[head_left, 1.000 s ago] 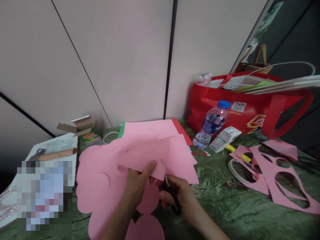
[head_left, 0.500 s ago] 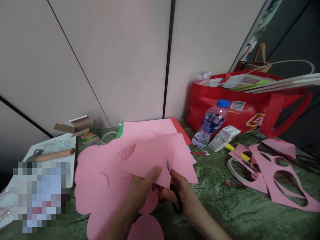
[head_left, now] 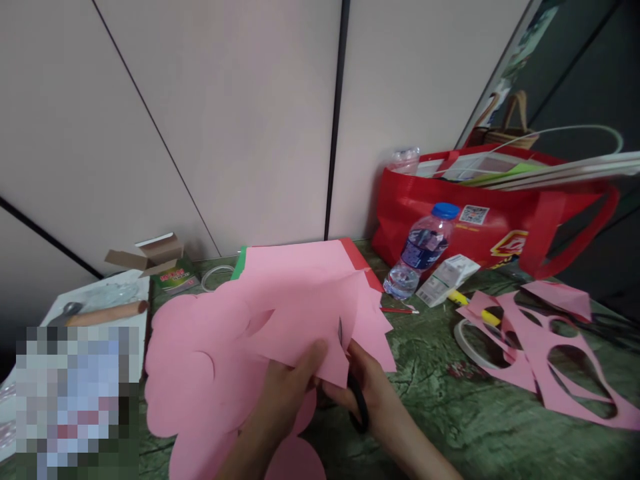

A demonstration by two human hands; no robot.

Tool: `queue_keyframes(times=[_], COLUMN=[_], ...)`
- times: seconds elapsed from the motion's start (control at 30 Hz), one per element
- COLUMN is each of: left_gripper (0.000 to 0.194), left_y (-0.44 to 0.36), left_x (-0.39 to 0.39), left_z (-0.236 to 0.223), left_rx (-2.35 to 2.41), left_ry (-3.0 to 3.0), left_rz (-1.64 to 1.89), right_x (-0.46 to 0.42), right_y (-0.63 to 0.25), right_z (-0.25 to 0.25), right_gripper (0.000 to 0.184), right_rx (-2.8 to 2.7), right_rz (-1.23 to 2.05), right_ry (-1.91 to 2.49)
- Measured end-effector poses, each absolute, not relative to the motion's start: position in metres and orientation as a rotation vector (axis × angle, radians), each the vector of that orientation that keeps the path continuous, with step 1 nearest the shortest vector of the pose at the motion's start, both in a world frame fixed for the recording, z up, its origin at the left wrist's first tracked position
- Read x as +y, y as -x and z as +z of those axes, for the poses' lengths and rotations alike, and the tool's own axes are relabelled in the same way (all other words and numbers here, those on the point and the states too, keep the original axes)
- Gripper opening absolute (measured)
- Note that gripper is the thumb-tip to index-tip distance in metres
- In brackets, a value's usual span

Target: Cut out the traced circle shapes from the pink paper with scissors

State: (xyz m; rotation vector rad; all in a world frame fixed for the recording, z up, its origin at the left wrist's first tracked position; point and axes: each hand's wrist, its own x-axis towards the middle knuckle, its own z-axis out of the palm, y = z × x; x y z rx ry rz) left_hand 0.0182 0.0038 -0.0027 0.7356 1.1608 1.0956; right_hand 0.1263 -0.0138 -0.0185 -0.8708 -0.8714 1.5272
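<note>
My left hand (head_left: 285, 393) pinches the near edge of a pink paper sheet (head_left: 305, 320), thumb on top, holding it lifted above the table. My right hand (head_left: 373, 393) grips black-handled scissors (head_left: 353, 387); the blades stand up into the sheet's edge right beside my left thumb. Under the sheet lie several rounded pink cut-outs (head_left: 200, 360) and a stack of pink, red and green paper (head_left: 295, 257).
A red bag (head_left: 500, 220) full of papers stands at the back right, with a water bottle (head_left: 420, 250), a small carton (head_left: 447, 277) and a tape ring (head_left: 470, 340) before it. Pink offcuts with holes (head_left: 550, 353) lie at right. A wooden-handled tool (head_left: 103, 312) and a small box (head_left: 165, 263) sit at left.
The scissors have crept a little to the right and further into the pink sheet, and my left hand has turned the sheet with them.
</note>
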Motion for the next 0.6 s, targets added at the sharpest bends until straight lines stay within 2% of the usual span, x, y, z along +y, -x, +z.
queue_keyframes(times=[0.17, 0.3, 0.43, 0.6], left_gripper=[0.021, 0.037, 0.029, 0.032], left_y=[-0.019, -0.019, -0.019, -0.018], left_x=[0.006, 0.006, 0.003, 0.001], left_z=[-0.004, -0.003, -0.008, -0.014], left_rx=[1.194, 1.210, 1.350, 1.401], left_ry=[-0.743, -0.731, -0.868, -0.898], left_rz=[1.244, 1.253, 1.214, 1.194], right_x=[-0.013, -0.014, -0.016, -0.016], right_y=[-0.127, -0.126, -0.126, -0.127], right_z=[-0.025, -0.027, -0.023, -0.025], right_gripper=[0.041, 0.040, 0.041, 0.041], right_rx=[-0.889, -0.860, -0.818, -0.835], right_rz=[1.522, 1.509, 1.533, 1.515], right_ry=[0.848, 0.867, 0.847, 0.831])
